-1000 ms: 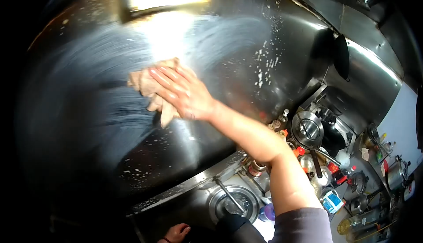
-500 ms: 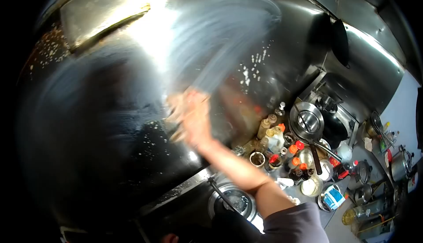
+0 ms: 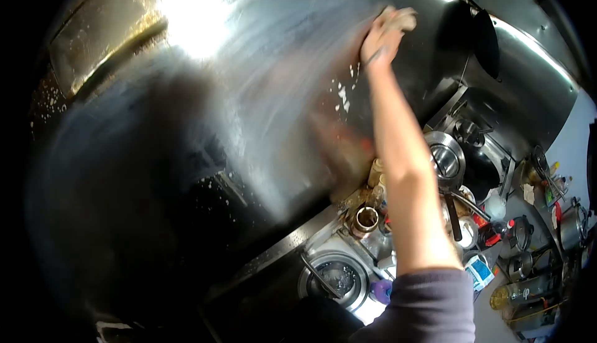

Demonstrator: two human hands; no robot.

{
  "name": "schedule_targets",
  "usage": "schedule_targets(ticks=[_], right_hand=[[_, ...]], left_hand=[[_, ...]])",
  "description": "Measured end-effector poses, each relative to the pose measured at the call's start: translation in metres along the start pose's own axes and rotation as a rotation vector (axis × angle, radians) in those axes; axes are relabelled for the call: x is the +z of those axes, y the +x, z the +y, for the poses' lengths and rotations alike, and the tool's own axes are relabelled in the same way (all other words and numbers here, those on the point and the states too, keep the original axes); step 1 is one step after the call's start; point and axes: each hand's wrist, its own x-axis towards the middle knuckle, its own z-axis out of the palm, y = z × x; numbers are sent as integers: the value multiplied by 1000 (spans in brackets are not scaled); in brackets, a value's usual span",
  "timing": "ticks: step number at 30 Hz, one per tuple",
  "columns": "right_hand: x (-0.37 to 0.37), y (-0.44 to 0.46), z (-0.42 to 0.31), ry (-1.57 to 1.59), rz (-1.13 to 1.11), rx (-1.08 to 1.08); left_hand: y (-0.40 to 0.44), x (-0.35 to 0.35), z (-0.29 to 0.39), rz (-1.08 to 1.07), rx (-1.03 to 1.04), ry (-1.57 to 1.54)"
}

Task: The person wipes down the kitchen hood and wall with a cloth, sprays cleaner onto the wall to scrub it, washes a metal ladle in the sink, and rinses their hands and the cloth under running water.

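My right hand is stretched out to the upper part of a dark metal wall panel. It presses a crumpled beige cloth against the metal, and the cloth sticks out past the fingers. Whitish smeared streaks curve over the panel to the left of the hand. Below the hand, white foamy spots dot the surface. My left hand is out of view.
Below the panel are a round metal basin, an open jar and a purple item. Right of my arm stand a steel pan, a dark wok and several bottles. A metal box juts out at upper left.
My right hand has swept up and to the right across the panel with the cloth. The left hand, partly visible at the bottom edge before, has gone from view.
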Motion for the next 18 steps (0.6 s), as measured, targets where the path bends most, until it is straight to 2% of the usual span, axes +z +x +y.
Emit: schedule_targets(ticks=[1, 2, 4, 5, 6, 7, 8, 9, 10, 11, 13, 15, 17, 18], right_hand=[[11, -47, -8, 423, 86, 140], [29, -114, -14, 527, 178, 243], [71, -256, -32, 246, 180, 428], [82, -309, -37, 7, 77, 485], [88, -341, -42, -105, -24, 534], [97, -345, -47, 82, -8, 661], [105, -327, -55, 473, 68, 864], [101, -306, -52, 864, 147, 1041], [77, -262, -27, 587, -13, 799], [63, -208, -29, 433, -46, 379], [-59, -97, 32, 1181, -426, 439], [-51, -112, -2, 508, -127, 180], [-47, -136, 5, -234, 55, 53], [-27, -168, 7, -328, 166, 42]], left_hand=[[3, 1, 4, 18, 10, -5], [7, 0, 12, 40, 30, -11], [23, -3, 39, 101, 101, -15], [27, -3, 54, 128, 137, -19], [31, -2, 71, 139, 175, -16], [28, -11, 89, 92, 227, -15], [24, -19, 108, 45, 278, -16], [26, -22, 121, -46, 413, -29], [21, -17, 103, -67, 400, -33], [12, -12, 73, -5, 289, -110], [-17, -7, 41, 62, 131, -202], [-57, -14, 23, 151, 117, -35], [-73, -9, 17, 174, 83, -82], [-72, -7, 20, 198, 85, -118]])
